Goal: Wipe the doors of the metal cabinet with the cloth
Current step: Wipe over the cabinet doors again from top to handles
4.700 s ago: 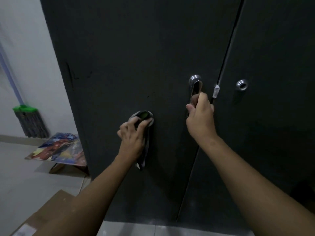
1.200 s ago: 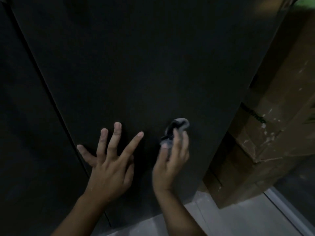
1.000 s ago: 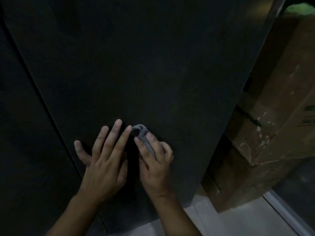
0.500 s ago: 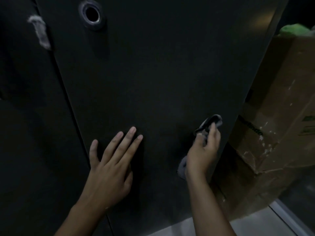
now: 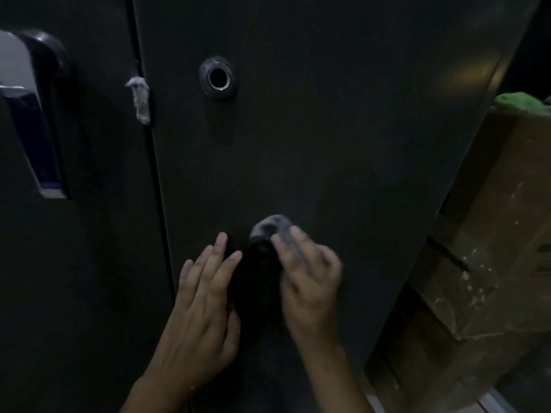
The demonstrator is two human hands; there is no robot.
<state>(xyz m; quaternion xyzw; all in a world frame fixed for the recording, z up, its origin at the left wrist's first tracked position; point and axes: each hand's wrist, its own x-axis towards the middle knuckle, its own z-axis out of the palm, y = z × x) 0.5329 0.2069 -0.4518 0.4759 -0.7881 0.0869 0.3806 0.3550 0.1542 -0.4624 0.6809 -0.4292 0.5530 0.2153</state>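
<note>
Handle (image 5: 32, 114) hardware occupies the far left, mounted on the left door (image 5: 74, 278). At the seam between the doors a pale smear (image 5: 139, 98) clings to the edge (whether tape or dried filler cannot be told). Just right of the seam, a round lock fitting (image 5: 217, 78) sits high on the right door (image 5: 343, 129).

Below the fitting, the left grip (image 5: 202, 308) (a bare hand) lies flat on the right door with fingers straight. It holds nothing and appears to brace the panel. Just beside it, the right grip (image 5: 310, 281) has its fingers curled over the cloth (image 5: 272, 231), pressing the bunched wad against the right door. Motion blur hides the exact finger placement.

Handling note: the cloth is soft, light and limp, so it will likely fold or slip out of a loose hold. Take it as a gathered wad under fingertips and palm, not by a corner, to spread pressure evenly. The door surface looks smooth and stiff, so a braced panel should not swing under the stroke.

At the far right, a cardboard box (image 5: 492, 263) stands beside the right door, with a green object (image 5: 520, 102) on top.
</note>
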